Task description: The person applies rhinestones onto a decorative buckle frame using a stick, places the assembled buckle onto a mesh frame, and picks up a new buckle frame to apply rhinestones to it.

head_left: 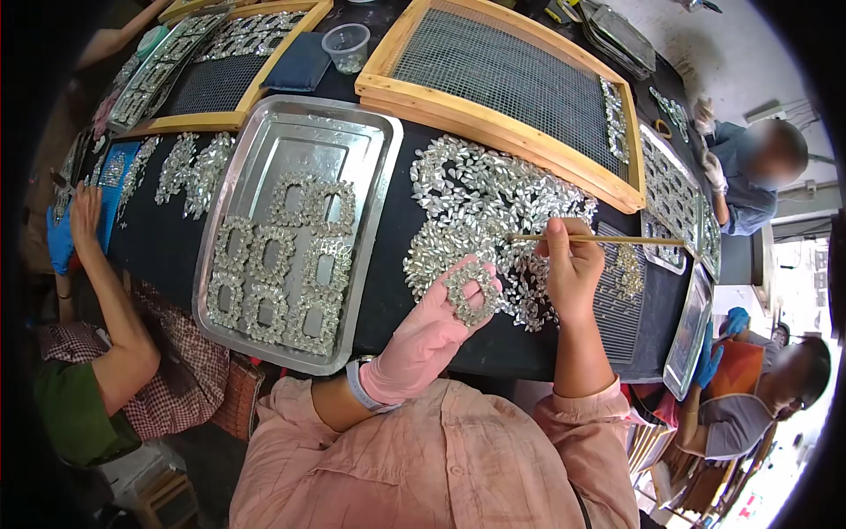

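My left hand, in a pink glove, holds up a rectangular frame-shaped piece set with clear stones around an open middle. A thin wooden stick lies in the grip of my bare right hand, its tip pointing left over a heap of loose clear stones. Both hands are above the near part of that heap. To the left, a metal tray carries several similar stone-set frames laid in rows.
Wood-framed mesh screens lie at the back, near a clear plastic cup. A ridged grey board with small gold-toned pieces is right. More filled trays line the right edge. Co-workers sit left and right; one wears a blue glove.
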Tool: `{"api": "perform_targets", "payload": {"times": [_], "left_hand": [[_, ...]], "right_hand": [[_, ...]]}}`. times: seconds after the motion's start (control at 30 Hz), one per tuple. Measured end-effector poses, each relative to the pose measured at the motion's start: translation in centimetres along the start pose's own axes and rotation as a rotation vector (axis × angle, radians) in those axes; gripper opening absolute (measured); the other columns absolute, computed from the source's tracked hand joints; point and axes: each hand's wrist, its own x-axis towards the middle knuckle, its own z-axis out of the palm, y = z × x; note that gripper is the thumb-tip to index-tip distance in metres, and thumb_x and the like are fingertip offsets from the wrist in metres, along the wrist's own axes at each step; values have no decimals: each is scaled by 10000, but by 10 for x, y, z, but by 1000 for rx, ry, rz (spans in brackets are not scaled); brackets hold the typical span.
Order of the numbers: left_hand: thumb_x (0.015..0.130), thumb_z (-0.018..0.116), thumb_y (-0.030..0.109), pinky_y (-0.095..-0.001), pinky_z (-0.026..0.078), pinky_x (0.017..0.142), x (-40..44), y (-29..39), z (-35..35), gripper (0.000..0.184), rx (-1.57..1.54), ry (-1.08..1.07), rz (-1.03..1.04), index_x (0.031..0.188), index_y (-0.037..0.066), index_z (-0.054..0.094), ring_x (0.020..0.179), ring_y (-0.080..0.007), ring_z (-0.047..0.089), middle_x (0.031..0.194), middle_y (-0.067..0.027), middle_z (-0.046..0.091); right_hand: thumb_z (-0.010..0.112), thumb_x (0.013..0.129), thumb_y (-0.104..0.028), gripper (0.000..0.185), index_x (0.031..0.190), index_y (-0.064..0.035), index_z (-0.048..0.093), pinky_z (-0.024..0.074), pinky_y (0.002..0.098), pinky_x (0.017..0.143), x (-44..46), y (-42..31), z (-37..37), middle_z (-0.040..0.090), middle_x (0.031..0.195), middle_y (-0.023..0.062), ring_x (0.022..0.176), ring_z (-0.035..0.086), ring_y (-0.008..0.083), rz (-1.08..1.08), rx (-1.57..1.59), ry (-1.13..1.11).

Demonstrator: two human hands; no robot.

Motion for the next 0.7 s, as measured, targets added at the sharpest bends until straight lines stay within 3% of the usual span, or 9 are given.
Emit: {"api": "perform_targets", "payload": {"times": [0.33, 0.53, 0.7], "left_hand": [[748, 437, -22, -407, 237, 1137, 0, 0, -1, 788, -7, 9, 6, 1477, 16, 139, 1380, -272, 300, 1490, -154, 276], [755, 448, -7, -405, 228, 1142, 0, -1, -2, 792, -7, 12, 3, 1479, 17, 129, 1383, -274, 296, 1496, -155, 268], [760, 460, 8, -402, 229, 1139, 0, 1, 1, 807, 13, 23, -10, 1485, 22, 103, 1389, -275, 288, 1501, -155, 264]], "right_hand": [[561, 962, -198, 248, 788, -23, 576, 427, 222, 544, -2, -16, -11, 581, 679, 52, 585, 535, 100, 53, 258, -38], [542, 948, -112, 193, 766, -51, 564, 408, 290, 621, -4, -22, -17, 576, 652, 36, 613, 504, 131, -186, 352, -343], [572, 917, -93, 193, 726, -71, 553, 387, 330, 684, -6, -24, -16, 574, 646, 20, 623, 488, 157, -248, 248, -393]]}}
